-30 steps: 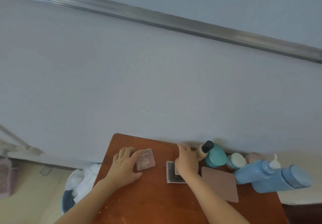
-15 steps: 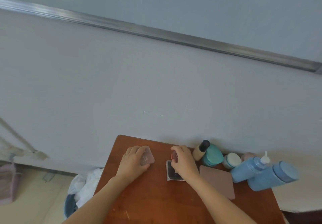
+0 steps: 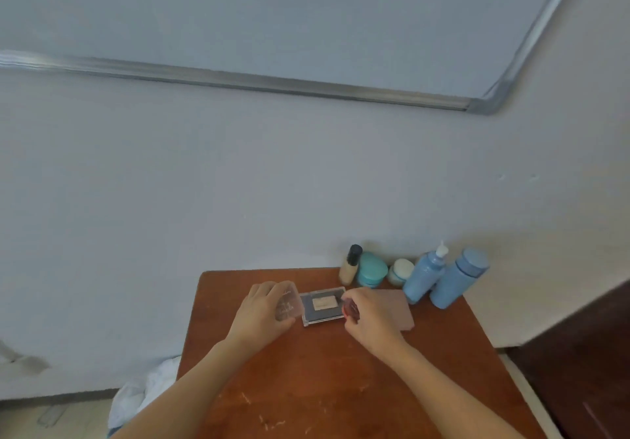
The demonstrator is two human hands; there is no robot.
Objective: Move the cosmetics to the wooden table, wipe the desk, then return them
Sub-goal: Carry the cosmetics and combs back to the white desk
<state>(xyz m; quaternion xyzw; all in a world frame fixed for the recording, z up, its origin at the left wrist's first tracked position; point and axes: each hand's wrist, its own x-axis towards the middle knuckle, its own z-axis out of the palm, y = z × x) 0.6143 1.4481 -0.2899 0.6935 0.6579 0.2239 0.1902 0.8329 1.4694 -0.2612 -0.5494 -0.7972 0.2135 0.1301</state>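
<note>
On the wooden table (image 3: 306, 387) my left hand (image 3: 262, 312) grips a small clear pink compact (image 3: 289, 304). My right hand (image 3: 371, 319) pinches a small dark red item (image 3: 351, 309). Between the hands lies a clear case with a dark inside (image 3: 324, 305). Under my right hand lies a flat pink palette (image 3: 402, 309). Along the wall stand a beige bottle with a black cap (image 3: 350, 264), a teal jar (image 3: 372, 269), a small white-lidded jar (image 3: 400, 270) and two blue bottles (image 3: 426, 276) (image 3: 458, 278).
The table stands against a pale wall under a whiteboard (image 3: 272, 22). White cloth in a basket (image 3: 143, 394) sits on the floor at the table's left. A dark brown piece of furniture (image 3: 586, 353) stands at the right.
My right hand has picked up the small red item and drawn right of the clear case. My left hand has closed round the pink compact. The view has swung left and up.
</note>
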